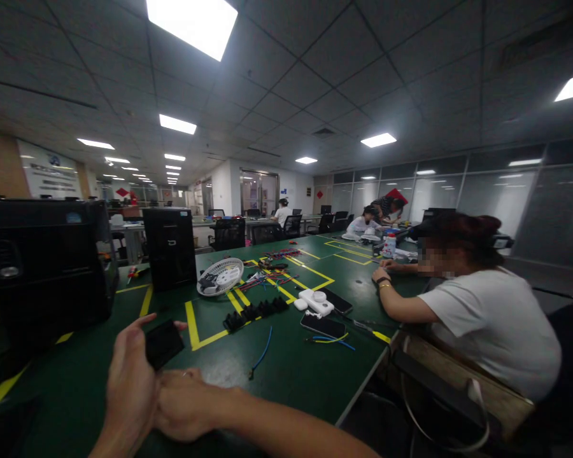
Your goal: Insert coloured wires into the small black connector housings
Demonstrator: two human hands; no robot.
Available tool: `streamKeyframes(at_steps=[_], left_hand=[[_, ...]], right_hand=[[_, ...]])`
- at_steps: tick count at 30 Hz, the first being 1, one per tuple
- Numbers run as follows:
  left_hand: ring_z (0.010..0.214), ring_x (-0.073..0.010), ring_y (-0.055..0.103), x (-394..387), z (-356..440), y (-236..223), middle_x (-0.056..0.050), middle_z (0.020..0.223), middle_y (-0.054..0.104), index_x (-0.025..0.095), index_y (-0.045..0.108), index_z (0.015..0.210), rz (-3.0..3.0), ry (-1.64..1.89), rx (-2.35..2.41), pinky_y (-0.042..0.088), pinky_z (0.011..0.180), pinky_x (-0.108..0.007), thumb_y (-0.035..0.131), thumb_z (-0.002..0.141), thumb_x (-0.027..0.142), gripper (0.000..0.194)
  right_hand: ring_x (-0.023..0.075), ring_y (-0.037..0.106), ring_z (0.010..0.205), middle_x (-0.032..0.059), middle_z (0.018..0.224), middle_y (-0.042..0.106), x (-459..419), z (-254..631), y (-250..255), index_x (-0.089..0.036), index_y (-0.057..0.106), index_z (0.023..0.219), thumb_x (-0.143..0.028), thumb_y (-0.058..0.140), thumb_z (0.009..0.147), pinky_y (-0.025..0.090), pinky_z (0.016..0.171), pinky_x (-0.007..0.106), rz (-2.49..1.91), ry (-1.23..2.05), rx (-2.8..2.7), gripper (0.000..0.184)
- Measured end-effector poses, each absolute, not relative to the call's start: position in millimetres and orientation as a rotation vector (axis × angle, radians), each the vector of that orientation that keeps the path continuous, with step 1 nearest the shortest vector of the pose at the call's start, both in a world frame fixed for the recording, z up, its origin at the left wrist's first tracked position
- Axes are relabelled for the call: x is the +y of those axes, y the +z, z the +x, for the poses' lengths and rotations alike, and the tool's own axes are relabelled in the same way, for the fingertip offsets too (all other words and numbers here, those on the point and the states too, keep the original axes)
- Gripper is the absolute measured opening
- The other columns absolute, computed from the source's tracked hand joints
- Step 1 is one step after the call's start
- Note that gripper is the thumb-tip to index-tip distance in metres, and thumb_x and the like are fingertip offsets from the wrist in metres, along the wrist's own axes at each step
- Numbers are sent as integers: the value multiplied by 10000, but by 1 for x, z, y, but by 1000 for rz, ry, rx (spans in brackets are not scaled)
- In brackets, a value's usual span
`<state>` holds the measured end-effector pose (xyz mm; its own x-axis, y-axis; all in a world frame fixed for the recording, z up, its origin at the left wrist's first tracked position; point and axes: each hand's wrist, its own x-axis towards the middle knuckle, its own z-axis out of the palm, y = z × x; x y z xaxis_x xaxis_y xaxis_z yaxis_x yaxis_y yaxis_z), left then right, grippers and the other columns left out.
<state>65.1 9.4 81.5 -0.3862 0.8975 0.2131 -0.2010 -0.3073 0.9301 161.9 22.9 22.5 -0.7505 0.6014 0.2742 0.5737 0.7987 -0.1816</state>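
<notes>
My left hand (132, 385) is raised over the near edge of the green table, its fingers around a small black rectangular block (164, 344). One fingertip shows at the block's right side. My right hand (184, 402) is curled closed against the left palm, just below the block. A ring shows on it, and whatever its fingers grip is hidden. Ahead on the table lies a row of several black pieces (255, 313). To the right of my hands is a short blue wire (262, 353) with a terminal at its near end.
Black computer cases (169, 248) stand at the left. A white basket (220, 277), bundles of coloured wires (279, 280), phones (323, 326) and a white device (316, 303) lie on the yellow-taped table (291, 381). A person in a white shirt (491, 318) sits at the right, beside a beige bag (477, 375).
</notes>
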Motion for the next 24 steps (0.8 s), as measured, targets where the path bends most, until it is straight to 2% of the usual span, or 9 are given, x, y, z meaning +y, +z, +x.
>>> streamKeyframes(at_steps=[3, 5, 8, 11, 14, 18, 21, 23, 24], left_hand=[[776, -204, 651, 20, 72, 85, -33, 810, 679, 224, 529, 1126, 1023, 1679, 1132, 507, 636, -300, 467, 848, 499, 396], [748, -189, 653, 38, 69, 72, -39, 796, 681, 199, 535, 1083, 1057, 1569, 1200, 498, 619, -284, 424, 877, 458, 349], [694, -166, 657, 70, 65, 46, -65, 813, 679, 165, 506, 1080, 1055, 1389, 1359, 501, 633, -292, 320, 920, 410, 347], [736, -186, 661, 98, 65, 27, -99, 852, 680, 135, 523, 1015, 1115, 1341, 1515, 498, 684, -311, 441, 879, 389, 300], [858, -246, 648, 117, 64, 18, -115, 880, 687, 150, 569, 911, 1244, 1302, 1629, 471, 777, -346, 564, 801, 370, 246], [1015, -340, 594, 128, 52, 16, -166, 930, 680, 157, 609, 788, 1453, 1196, 1734, 401, 893, -440, 549, 792, 354, 206], [1243, -435, 390, 127, 46, 17, -268, 1186, 561, 120, 617, 884, 1573, 1196, 1847, 277, 966, -586, 499, 813, 346, 265], [1324, -415, 266, 123, 52, 17, -261, 1345, 436, 123, 585, 1037, 1699, 1227, 1854, 213, 1010, -594, 494, 823, 345, 322], [1331, -380, 266, 122, 60, 16, -232, 1373, 419, 140, 564, 1095, 1782, 1230, 1816, 211, 1035, -555, 511, 820, 349, 350]], right_hand=[[212, 532, 1159, 86, 1260, 586, 12, 206, 36, -177, 550, 1206, -156, 484, 848, 425, 956, 337, -954, 79, -2459, 365], [180, 550, 1119, 72, 1189, 623, 4, 253, 37, -180, 598, 1150, -64, 461, 826, 408, 972, 308, -1068, 116, -2378, 370], [187, 543, 1111, 77, 1152, 627, -6, 315, 28, -192, 635, 1102, 20, 424, 793, 387, 985, 335, -1243, 49, -2326, 429], [216, 504, 1166, 95, 1232, 578, -10, 345, 16, -224, 603, 1185, 22, 413, 817, 402, 952, 357, -1365, -65, -2356, 482], [229, 505, 1157, 91, 1224, 575, -9, 349, 10, -239, 608, 1160, -77, 461, 886, 417, 918, 362, -1385, -100, -2399, 351], [220, 525, 1101, 63, 1137, 604, -6, 342, 13, -214, 642, 933, -156, 553, 885, 408, 894, 347, -1345, -146, -2430, 117], [201, 533, 1054, 57, 1077, 616, -4, 340, 11, -202, 607, 898, -172, 535, 905, 392, 891, 342, -1273, -181, -2454, 78], [199, 539, 1011, 58, 1015, 624, -1, 340, 7, -194, 581, 902, -170, 494, 926, 379, 891, 351, -1274, -221, -2388, 94], [203, 544, 983, 59, 980, 626, 2, 340, 5, -189, 571, 902, -166, 474, 934, 376, 879, 355, -1301, -242, -2330, 104]])
